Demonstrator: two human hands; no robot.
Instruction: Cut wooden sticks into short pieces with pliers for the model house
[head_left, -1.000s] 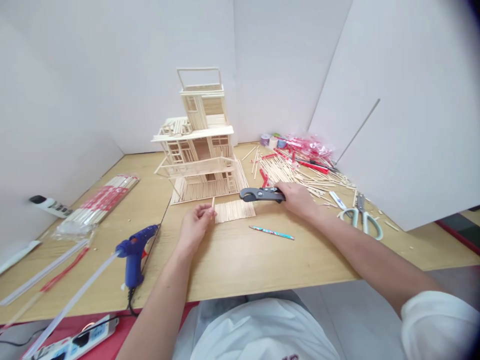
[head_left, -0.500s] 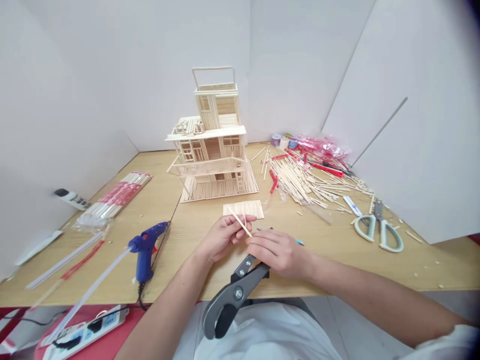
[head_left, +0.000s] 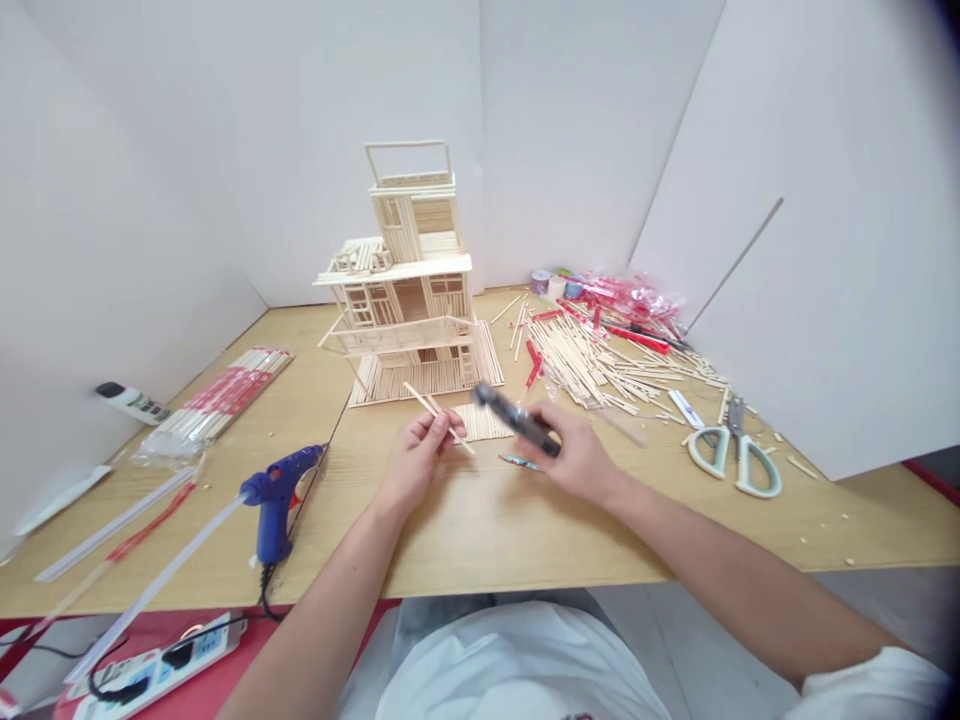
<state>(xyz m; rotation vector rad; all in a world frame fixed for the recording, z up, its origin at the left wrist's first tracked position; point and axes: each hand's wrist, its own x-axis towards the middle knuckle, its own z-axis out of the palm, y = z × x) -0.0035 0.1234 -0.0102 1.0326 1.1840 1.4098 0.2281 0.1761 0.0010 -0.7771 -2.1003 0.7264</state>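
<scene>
Pinching what look like two thin wooden sticks (head_left: 439,410) between thumb and fingertips, the left hand (head_left: 416,458) is mostly closed and holds them slanted just beside a flat stick panel (head_left: 484,423). The right hand (head_left: 577,458) curls firmly around black cutters (head_left: 517,420), their head angled toward the sticks; blur probably hides how far their blades are open. Both hands hover over a wooden table (head_left: 480,530). Beyond them stands a tiered stick house (head_left: 405,280). A slim pencil (head_left: 520,462) lies just below the panel. To the right are loose sticks (head_left: 592,360) and green-handled scissors (head_left: 735,460); to the left is a blue glue gun (head_left: 277,500).
</scene>
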